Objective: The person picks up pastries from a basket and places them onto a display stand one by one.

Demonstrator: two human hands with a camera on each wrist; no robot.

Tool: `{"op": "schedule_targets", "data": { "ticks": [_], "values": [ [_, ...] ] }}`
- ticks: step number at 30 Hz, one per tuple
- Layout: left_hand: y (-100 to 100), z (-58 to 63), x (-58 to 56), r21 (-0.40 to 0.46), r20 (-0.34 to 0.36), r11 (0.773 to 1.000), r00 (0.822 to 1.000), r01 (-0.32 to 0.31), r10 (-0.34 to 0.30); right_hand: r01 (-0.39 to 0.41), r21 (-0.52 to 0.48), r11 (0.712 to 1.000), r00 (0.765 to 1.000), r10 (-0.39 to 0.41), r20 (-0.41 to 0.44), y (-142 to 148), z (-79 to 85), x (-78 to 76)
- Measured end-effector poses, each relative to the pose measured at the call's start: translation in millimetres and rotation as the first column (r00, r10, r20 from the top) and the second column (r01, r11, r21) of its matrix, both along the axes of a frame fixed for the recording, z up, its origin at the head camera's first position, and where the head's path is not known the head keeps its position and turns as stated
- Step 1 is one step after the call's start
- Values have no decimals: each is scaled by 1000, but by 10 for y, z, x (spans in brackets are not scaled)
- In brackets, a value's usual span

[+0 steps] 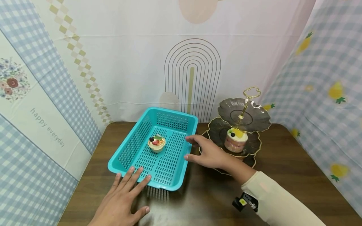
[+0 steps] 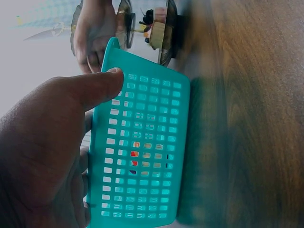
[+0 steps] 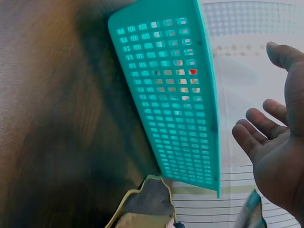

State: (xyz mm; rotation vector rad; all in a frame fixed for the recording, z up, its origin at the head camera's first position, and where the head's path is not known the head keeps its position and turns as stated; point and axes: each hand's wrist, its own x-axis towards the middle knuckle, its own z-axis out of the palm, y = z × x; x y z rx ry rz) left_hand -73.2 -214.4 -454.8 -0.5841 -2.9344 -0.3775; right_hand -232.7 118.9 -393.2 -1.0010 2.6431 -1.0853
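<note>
A turquoise plastic basket with perforated walls stands on the table. On its floor sits a small fruit tart topped with berries and a green leaf. My left hand lies over the basket's near rim, fingers straight and spread, thumb apart and outside the wall. In the left wrist view that thumb overlaps the perforated side. At the basket's right rim hovers my right hand, thumb and fingers parted with nothing between them. The right wrist view shows its palm beside the wall, fingers loosely bent.
Right of the basket stands a tiered dark stand with gold wavy edges and a gold ring handle. A layered cake cup with fruit rests on its middle tier. Patterned cloths hang around the wooden table.
</note>
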Motion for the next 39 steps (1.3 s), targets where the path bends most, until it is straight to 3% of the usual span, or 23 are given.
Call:
{"op": "schedule_targets", "data": {
  "ticks": [7, 20, 30, 39],
  "values": [
    [-7, 16, 0, -3, 12, 1000, 1000, -1, 1, 10, 41, 999, 1000, -10, 4, -242, -90, -208],
    [5, 41, 0, -10, 63, 1000, 998, -15, 16, -28, 169, 985, 999, 31, -16, -564, -139, -431],
    [11, 19, -11, -13, 53, 1000, 999, -9, 10, -30, 257, 966, 1000, 30, 2, -789, -102, -627],
    [4, 29, -4, -18, 53, 1000, 998, -12, 13, -39, 365, 930, 999, 26, 38, -964, -135, -727]
  ]
}}
